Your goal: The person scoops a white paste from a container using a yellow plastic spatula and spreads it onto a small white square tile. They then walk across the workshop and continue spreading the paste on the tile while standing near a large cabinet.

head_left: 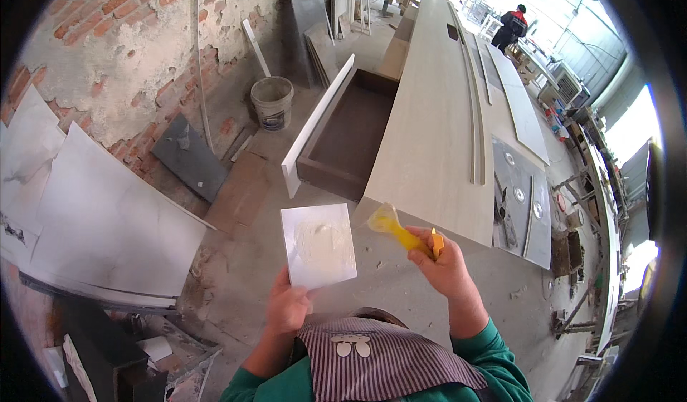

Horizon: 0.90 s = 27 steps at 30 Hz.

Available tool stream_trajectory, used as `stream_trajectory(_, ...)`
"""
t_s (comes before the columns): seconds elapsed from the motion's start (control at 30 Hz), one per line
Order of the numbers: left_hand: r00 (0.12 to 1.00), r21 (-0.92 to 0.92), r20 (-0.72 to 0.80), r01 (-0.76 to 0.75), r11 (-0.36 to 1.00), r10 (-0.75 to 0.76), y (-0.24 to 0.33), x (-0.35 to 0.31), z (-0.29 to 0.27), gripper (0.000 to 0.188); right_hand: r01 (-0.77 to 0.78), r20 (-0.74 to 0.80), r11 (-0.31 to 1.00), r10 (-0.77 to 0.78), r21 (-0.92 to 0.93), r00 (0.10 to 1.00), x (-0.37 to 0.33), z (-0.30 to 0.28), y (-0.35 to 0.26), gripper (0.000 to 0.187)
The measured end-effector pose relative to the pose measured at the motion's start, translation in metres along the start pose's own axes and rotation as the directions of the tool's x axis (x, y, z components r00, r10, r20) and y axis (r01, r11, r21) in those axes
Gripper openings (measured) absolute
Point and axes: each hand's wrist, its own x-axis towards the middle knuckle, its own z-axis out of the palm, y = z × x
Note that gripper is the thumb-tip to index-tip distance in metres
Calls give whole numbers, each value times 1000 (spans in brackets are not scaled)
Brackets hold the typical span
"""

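Observation:
My left hand (pixel 288 306) grips a square white tile (pixel 345 257) by its lower left corner. A patch of creamy paste (pixel 316 243) is smeared over the tile's middle. In my right hand (pixel 445 267), closed around the handle, is a yellow plastic scraper (pixel 405 236). Its wide end points left and looks coated with pale paste. The scraper is apart from the tile, a little to its right. Just beyond both stands a brown drawer (pixel 342 170) with a white front (pixel 319 124), pulled out from under a long pale wood-look worktop (pixel 418 126).
A dirty bucket (pixel 273 103) stands by the brick wall. Large white panels (pixel 114 209) and a dark slab (pixel 189 157) lean at left. On the worktop's right lie long strips and a grey panel (pixel 528 223). Far back is another person (pixel 511 27).

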Motion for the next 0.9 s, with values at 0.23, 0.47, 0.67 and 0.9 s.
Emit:
stream_trajectory(0.23,994,-52,30,108,993,-107,-8,-3,-28,61,-80,-200,938,12,-338,980,18,13,40,17)
stream_trajectory(0.47,990,-92,14,142,986,-141,-17,-4,-37,60,29,-222,881,-150,-472,963,38,27,60,18)
stream_trajectory(0.67,990,-122,5,141,982,-142,-18,-4,-40,62,54,-225,874,-184,-484,957,43,30,59,17)
stream_trajectory(0.9,991,-141,35,132,981,-128,-18,-3,-45,63,-14,-240,883,-112,-469,964,48,33,55,17)
